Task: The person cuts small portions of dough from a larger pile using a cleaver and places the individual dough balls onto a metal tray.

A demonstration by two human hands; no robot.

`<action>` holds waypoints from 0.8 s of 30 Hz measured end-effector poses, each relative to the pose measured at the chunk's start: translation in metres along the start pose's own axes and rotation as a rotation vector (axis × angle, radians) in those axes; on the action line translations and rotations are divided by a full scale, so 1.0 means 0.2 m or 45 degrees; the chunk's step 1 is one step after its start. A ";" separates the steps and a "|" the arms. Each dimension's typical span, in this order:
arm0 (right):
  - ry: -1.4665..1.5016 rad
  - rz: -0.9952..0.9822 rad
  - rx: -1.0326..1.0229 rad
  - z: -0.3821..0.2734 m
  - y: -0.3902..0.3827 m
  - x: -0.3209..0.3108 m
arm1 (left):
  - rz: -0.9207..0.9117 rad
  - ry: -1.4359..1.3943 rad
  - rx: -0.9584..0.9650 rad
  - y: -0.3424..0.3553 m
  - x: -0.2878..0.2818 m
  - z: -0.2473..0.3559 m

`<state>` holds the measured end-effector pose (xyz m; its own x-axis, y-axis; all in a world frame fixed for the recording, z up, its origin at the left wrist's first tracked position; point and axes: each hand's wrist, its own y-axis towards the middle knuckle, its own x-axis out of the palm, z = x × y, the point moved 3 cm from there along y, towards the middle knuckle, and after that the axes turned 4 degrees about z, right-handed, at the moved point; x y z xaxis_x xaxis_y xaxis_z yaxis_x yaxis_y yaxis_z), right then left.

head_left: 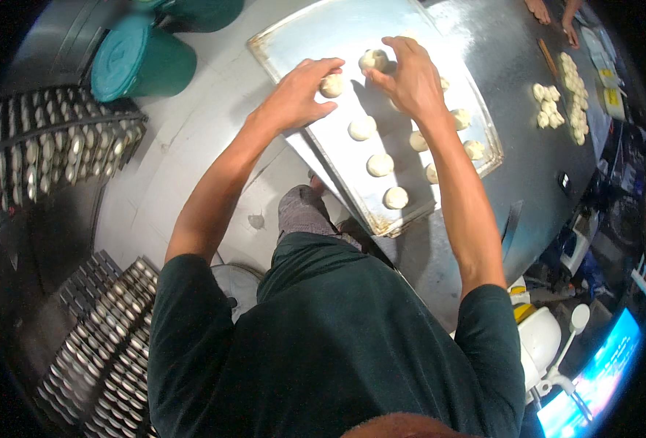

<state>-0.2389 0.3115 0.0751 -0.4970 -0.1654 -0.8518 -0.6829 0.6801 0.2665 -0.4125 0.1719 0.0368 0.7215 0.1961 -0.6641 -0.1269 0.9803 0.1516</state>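
Note:
A pale, round dough ball (pixel 331 85) sits on the metal baking tray (pixel 293 45) beside my left hand (pixel 297 95). The fingers curve over its far side while the thumb stands apart on the near side. Farther up the tray, my right hand (pixel 413 82) reaches around another dough ball (pixel 373 60), thumb and fingers apart at its right side. Whether the fingertips press on that ball I cannot tell. Several more balls lie in rows, among them a dough ball (pixel 362 128) in the middle and one (pixel 395 198) near the front corner. My right hand and forearm partly cover others.
The tray rests on a dark worktable (pixel 513 80). At the right lie dough clusters (pixel 548 106), a long dough row (pixel 575 98), a wooden stick (pixel 548 58) and another person's hand (pixel 570 33). On my left stand a green lidded bin (pixel 144 62) and racks of loaded trays (pixel 60 146).

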 end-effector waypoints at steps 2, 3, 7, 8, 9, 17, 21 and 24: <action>0.121 0.167 0.089 -0.01 -0.16 -0.19 | 0.077 0.117 0.016 -0.01 0.00 0.01; 0.165 0.138 0.274 0.05 -0.27 -0.27 | 0.110 0.127 -0.009 0.02 0.01 0.04; 0.096 0.320 0.783 0.44 -0.97 -0.59 | 0.146 -0.018 0.035 0.33 0.15 0.35; 0.016 0.388 0.864 0.53 -1.19 -0.64 | 0.125 -0.084 0.071 0.41 0.21 0.43; -0.100 0.418 0.885 0.61 -1.40 -0.69 | 0.127 -0.169 0.165 0.50 0.31 0.51; -0.399 0.308 0.767 0.68 -2.13 -0.68 | -0.155 -0.119 0.889 1.32 1.45 1.18; -0.308 0.358 0.750 0.75 -2.20 -0.61 | 0.053 0.031 0.525 1.88 1.99 1.19; -0.197 0.366 0.779 0.74 -2.18 -0.63 | -0.085 0.106 0.127 2.10 2.22 1.14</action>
<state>0.2021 0.1417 -0.0002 -0.5001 0.1548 -0.8520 -0.0879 0.9698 0.2277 0.0102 0.6659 -0.0275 0.6666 0.1358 -0.7329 -0.0093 0.9847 0.1740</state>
